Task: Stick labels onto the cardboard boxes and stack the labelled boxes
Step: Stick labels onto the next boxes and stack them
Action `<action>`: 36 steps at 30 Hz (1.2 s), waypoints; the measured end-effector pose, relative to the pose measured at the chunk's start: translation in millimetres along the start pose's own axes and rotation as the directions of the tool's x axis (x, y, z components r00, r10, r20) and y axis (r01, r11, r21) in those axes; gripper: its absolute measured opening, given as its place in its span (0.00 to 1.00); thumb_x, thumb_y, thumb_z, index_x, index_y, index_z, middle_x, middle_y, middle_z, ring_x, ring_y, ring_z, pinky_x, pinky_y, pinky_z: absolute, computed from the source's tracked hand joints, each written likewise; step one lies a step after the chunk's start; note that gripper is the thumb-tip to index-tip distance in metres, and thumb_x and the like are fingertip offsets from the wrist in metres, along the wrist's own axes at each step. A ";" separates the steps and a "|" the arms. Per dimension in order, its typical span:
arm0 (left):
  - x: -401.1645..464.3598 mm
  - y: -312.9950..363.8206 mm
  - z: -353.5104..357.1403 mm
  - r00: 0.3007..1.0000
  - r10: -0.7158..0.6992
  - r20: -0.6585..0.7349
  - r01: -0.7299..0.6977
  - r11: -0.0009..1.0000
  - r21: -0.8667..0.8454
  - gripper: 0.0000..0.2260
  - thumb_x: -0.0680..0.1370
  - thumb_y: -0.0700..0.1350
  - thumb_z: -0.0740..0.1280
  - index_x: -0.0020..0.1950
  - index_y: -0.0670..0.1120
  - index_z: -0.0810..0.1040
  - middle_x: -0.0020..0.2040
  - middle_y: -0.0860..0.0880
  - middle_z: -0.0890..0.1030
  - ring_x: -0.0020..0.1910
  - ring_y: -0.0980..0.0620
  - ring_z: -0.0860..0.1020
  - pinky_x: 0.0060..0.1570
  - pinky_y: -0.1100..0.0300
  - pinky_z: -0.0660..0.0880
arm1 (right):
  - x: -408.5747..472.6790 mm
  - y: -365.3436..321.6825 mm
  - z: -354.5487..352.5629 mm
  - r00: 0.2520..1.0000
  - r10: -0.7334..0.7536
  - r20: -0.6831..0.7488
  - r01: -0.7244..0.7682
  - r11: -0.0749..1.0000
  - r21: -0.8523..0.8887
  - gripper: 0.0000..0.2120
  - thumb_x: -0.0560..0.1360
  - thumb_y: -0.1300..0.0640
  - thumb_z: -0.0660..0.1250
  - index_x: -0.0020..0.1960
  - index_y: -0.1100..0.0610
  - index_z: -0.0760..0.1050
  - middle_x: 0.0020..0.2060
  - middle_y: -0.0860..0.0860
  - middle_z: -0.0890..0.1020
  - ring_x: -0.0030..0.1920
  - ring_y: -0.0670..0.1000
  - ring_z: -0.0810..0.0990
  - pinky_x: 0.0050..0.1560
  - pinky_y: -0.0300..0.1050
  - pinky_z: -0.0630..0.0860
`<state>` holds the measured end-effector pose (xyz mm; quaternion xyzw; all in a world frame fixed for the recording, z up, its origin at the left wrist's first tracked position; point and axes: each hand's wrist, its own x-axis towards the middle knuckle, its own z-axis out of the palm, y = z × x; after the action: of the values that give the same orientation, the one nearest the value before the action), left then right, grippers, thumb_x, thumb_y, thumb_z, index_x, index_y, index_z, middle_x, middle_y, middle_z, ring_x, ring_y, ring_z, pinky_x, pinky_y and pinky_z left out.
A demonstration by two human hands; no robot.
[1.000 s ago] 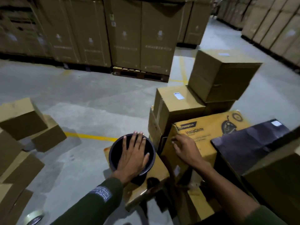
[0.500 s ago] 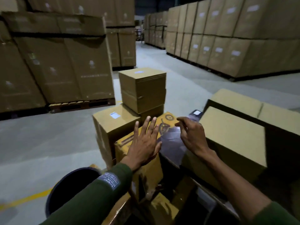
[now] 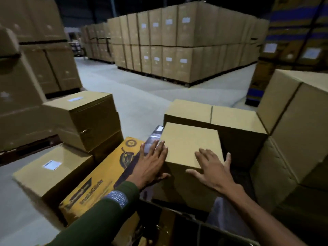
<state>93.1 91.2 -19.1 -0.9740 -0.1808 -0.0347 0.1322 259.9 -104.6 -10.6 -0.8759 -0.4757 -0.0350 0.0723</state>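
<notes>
Both hands are on a plain cardboard box at near centre. The left hand lies flat against its left side, fingers straight and together, thumb under the near lower edge. The right hand rests on its top near corner, fingers spread and straight; neither hand is curled round it. No label shows on this box's top face.

Behind it sits a longer plain carton, closed, with a seam across its top. A tall stack of plain cartons stands to the right, touching it.

To the left lies a yellow printed box carrying an iron illustration, a round seal and dark writing too blurred to read with certainty. A dark glossy box with a small white sticker lies between it and the held box.

Further left, a labelled box bears a white label on top; the text is illegible. A second labelled box is stacked above and behind it, with a pale label.

All boxes are closed; contents cannot be seen. Far palletised cartons carry white labels, unreadable. The left sleeve has a printed patch, text illegible.
</notes>
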 end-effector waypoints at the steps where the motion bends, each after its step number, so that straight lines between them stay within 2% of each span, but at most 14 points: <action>1: 7.7 -3.7 0.3 1.000 0.025 0.010 -0.025 1.000 0.001 0.46 0.75 0.71 0.58 0.80 0.43 0.46 0.80 0.43 0.40 0.77 0.42 0.34 0.70 0.28 0.40 | -1.1 -0.8 1.0 1.000 0.004 0.011 -0.003 1.000 -0.025 0.39 0.73 0.26 0.53 0.77 0.44 0.52 0.79 0.45 0.53 0.79 0.50 0.51 0.69 0.77 0.43; 3: 22.7 -12.0 -1.3 0.997 0.077 0.012 -0.077 0.997 -0.022 0.48 0.72 0.73 0.60 0.79 0.42 0.49 0.81 0.45 0.40 0.77 0.44 0.34 0.69 0.27 0.41 | -2.8 -3.2 4.2 0.999 0.041 0.014 -0.040 0.998 -0.049 0.40 0.73 0.28 0.59 0.77 0.43 0.48 0.80 0.46 0.50 0.79 0.53 0.48 0.70 0.77 0.48; 5: 30.6 -19.9 -1.5 0.992 0.126 0.026 -0.123 0.986 -0.110 0.51 0.69 0.74 0.63 0.78 0.41 0.49 0.80 0.47 0.40 0.77 0.47 0.34 0.70 0.27 0.47 | -7.6 -6.5 9.8 0.996 0.093 0.013 -0.093 0.995 -0.029 0.43 0.72 0.32 0.65 0.77 0.42 0.45 0.80 0.46 0.47 0.79 0.54 0.46 0.70 0.73 0.57; 7: 32.3 -23.6 2.4 0.987 0.159 0.022 -0.146 0.947 -0.286 0.52 0.69 0.70 0.68 0.78 0.41 0.48 0.81 0.47 0.41 0.76 0.50 0.36 0.73 0.33 0.54 | -14.7 -9.0 15.0 0.992 0.125 0.002 -0.125 0.992 -0.010 0.46 0.71 0.36 0.69 0.78 0.42 0.44 0.80 0.47 0.45 0.79 0.55 0.43 0.68 0.67 0.66; 8: 31.4 -23.8 4.7 0.984 0.178 0.007 -0.165 0.922 -0.350 0.52 0.69 0.67 0.71 0.79 0.41 0.48 0.81 0.47 0.41 0.76 0.51 0.36 0.75 0.37 0.54 | -17.0 -10.6 16.6 0.991 0.133 -0.017 -0.133 0.991 -0.008 0.47 0.71 0.37 0.70 0.78 0.42 0.44 0.80 0.47 0.45 0.79 0.55 0.43 0.66 0.63 0.69; 11: 30.4 -21.0 16.5 0.967 0.244 -0.079 -0.256 0.893 -0.370 0.50 0.71 0.62 0.72 0.81 0.42 0.47 0.80 0.45 0.41 0.77 0.45 0.35 0.76 0.45 0.46 | -20.2 -14.0 19.2 0.987 0.139 -0.077 -0.143 0.989 -0.038 0.45 0.72 0.40 0.71 0.79 0.44 0.46 0.80 0.48 0.47 0.79 0.54 0.44 0.65 0.56 0.74; 16: 23.5 -19.8 31.5 0.952 0.258 -0.163 -0.303 0.866 -0.398 0.47 0.74 0.54 0.73 0.80 0.43 0.46 0.80 0.46 0.42 0.78 0.47 0.36 0.75 0.41 0.57 | -31.3 -16.6 26.7 0.979 0.125 -0.162 -0.134 0.990 -0.049 0.44 0.71 0.45 0.74 0.79 0.48 0.54 0.79 0.50 0.56 0.79 0.54 0.53 0.55 0.52 0.82; 20: 8.9 -17.3 29.0 0.948 0.254 -0.191 -0.310 0.870 -0.383 0.44 0.76 0.50 0.71 0.80 0.44 0.44 0.80 0.46 0.42 0.78 0.50 0.35 0.74 0.43 0.61 | -46.1 -22.8 29.6 0.968 0.123 -0.218 -0.137 0.989 -0.049 0.42 0.70 0.48 0.75 0.78 0.49 0.58 0.78 0.50 0.61 0.78 0.53 0.57 0.51 0.51 0.83; 25: -10.9 -17.0 15.2 0.933 0.226 -0.280 -0.320 0.876 -0.360 0.46 0.76 0.47 0.72 0.78 0.43 0.40 0.80 0.45 0.41 0.78 0.48 0.35 0.72 0.43 0.64 | -57.0 -34.7 6.8 0.946 0.080 -0.316 -0.105 0.993 -0.062 0.44 0.66 0.47 0.78 0.77 0.50 0.62 0.76 0.51 0.65 0.76 0.53 0.61 0.50 0.51 0.83; 28: -16.0 -24.4 -8.2 0.903 0.211 -0.375 -0.345 0.874 -0.341 0.44 0.74 0.46 0.73 0.79 0.40 0.46 0.81 0.43 0.46 0.79 0.45 0.40 0.68 0.41 0.68 | -59.4 -42.1 -21.5 0.925 0.028 -0.380 -0.070 0.993 -0.096 0.44 0.66 0.47 0.79 0.77 0.51 0.62 0.76 0.51 0.65 0.76 0.53 0.61 0.50 0.51 0.82; 32: -6.9 -37.6 -55.6 0.820 0.207 -0.533 -0.383 0.891 -0.243 0.42 0.72 0.48 0.76 0.78 0.37 0.56 0.79 0.39 0.57 0.79 0.41 0.52 0.62 0.40 0.74 | -54.2 -45.1 -68.1 0.875 -0.006 -0.483 -0.062 0.990 -0.124 0.45 0.64 0.51 0.80 0.76 0.53 0.64 0.75 0.53 0.67 0.75 0.55 0.63 0.52 0.54 0.81; 36: 17.9 -47.8 -103.2 0.744 0.219 -0.631 -0.412 0.894 -0.176 0.40 0.72 0.48 0.76 0.76 0.36 0.60 0.77 0.37 0.61 0.78 0.39 0.55 0.63 0.41 0.74 | -37.9 -37.6 -112.0 0.831 -0.022 -0.556 -0.091 0.980 -0.175 0.44 0.65 0.53 0.80 0.76 0.55 0.65 0.74 0.55 0.67 0.75 0.57 0.63 0.58 0.60 0.78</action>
<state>90.5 112.5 94.0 -0.9376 0.0473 -0.3428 0.0345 208.5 -133.7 98.5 -0.8392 -0.4125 -0.3326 0.1224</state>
